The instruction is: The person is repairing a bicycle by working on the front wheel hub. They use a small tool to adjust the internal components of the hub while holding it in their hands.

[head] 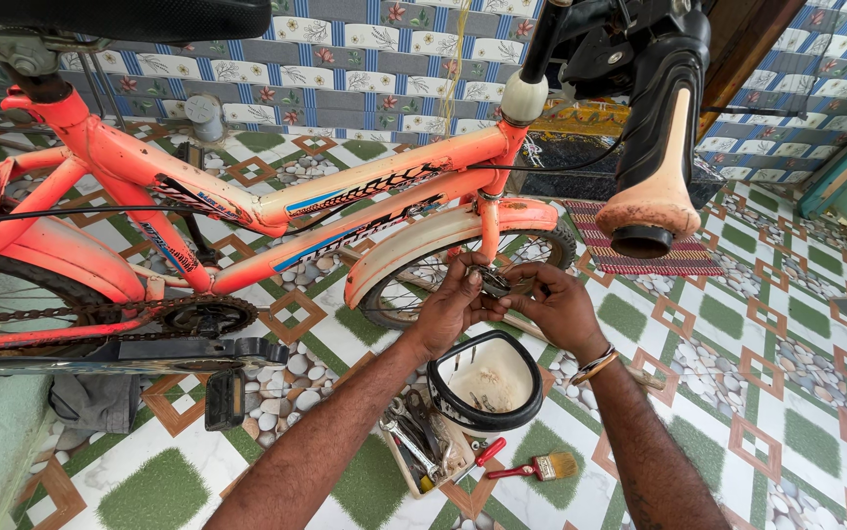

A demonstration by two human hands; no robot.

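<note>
In the head view, the person is holding a small dark metal part (491, 282) between both hands, just in front of the front wheel (443, 285) of an orange bicycle (246, 186). The left hand (451, 306) is pinching its left end, fingers (469, 274) curled tight around it. The right hand (553, 306) is gripping the other end, fingers (521, 291) closed on it. The part is lying roughly level, its long axis running left to right between the hands; it is looking greyish and grimy, its finer shape too small to tell. Below the hands, a white bowl (531, 393) with a black rim is sitting on the tiled floor (787, 393), beside a box of tools (421, 444) and a red-handled brush (531, 468).
</note>
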